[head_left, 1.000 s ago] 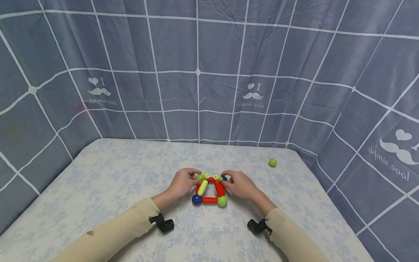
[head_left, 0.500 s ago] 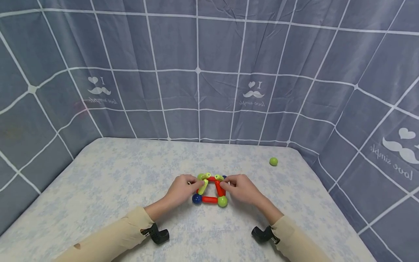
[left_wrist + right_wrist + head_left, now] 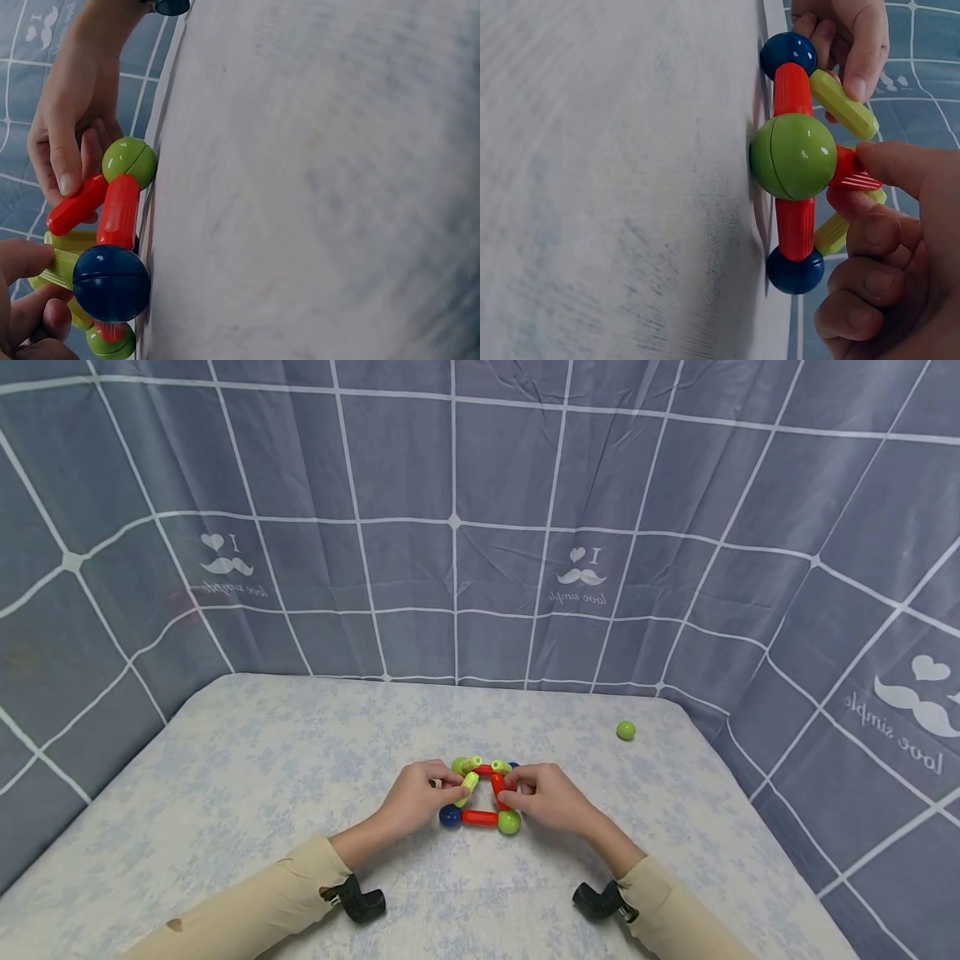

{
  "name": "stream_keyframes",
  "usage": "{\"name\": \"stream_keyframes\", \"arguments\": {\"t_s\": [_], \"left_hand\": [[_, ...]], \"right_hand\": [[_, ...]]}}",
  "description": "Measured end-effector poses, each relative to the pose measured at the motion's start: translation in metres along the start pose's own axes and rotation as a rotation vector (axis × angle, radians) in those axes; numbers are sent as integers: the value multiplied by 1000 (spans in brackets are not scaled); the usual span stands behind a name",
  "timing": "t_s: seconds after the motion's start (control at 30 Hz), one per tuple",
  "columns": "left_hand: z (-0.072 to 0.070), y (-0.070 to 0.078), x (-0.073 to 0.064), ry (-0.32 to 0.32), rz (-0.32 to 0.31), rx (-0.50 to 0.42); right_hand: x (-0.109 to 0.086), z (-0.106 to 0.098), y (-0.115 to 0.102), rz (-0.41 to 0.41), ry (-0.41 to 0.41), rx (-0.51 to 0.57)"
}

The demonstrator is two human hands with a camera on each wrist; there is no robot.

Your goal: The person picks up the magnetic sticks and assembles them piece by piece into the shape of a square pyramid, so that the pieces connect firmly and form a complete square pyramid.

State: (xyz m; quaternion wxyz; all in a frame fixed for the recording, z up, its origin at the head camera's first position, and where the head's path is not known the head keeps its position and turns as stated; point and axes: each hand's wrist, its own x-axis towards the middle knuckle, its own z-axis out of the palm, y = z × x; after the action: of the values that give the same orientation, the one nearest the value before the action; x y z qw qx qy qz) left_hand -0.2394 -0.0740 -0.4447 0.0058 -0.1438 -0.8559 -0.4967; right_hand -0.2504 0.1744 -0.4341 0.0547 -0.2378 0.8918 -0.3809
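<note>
A square frame of magnetic rods and balls lies on the table. A red rod (image 3: pixel 480 818) joins its near blue ball (image 3: pixel 450 816) to its near green ball (image 3: pixel 509 822). My left hand (image 3: pixel 416 797) pinches the yellow-green rod (image 3: pixel 845 105) that slants up from the blue ball. Between thumb and fingers, my right hand (image 3: pixel 555 797) pinches another red rod (image 3: pixel 78 204), which rises from the green ball. At the far corners, a second green ball (image 3: pixel 458 765) and a second blue ball (image 3: pixel 795 270) bear yellow-green rods (image 3: pixel 471 763), tilted inward. Fingers partly hide the frame's sides.
A loose green ball (image 3: pixel 626 730) lies at the far right of the table (image 3: pixel 337 718). Blue-grey gridded curtains (image 3: pixel 495 568) hang behind the table and along both sides. Each sleeve carries a black wrist device, such as the left one (image 3: pixel 360 902).
Both hands have come from the far corner rods to the near ones. The tops of the near yellow-green and red rods have shifted slightly; the frame and the loose ball stay put.
</note>
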Motion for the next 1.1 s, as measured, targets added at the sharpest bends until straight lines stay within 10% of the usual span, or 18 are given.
{"name": "stream_keyframes", "arguments": {"t_s": [0.63,1.1], "left_hand": [[1,-5,1,-31,-77,-36],[-5,-21,-6,-119,-203,-215]], "right_hand": [[-2,-2,2,7,6,2],[2,-34,28,98,185,68]]}}
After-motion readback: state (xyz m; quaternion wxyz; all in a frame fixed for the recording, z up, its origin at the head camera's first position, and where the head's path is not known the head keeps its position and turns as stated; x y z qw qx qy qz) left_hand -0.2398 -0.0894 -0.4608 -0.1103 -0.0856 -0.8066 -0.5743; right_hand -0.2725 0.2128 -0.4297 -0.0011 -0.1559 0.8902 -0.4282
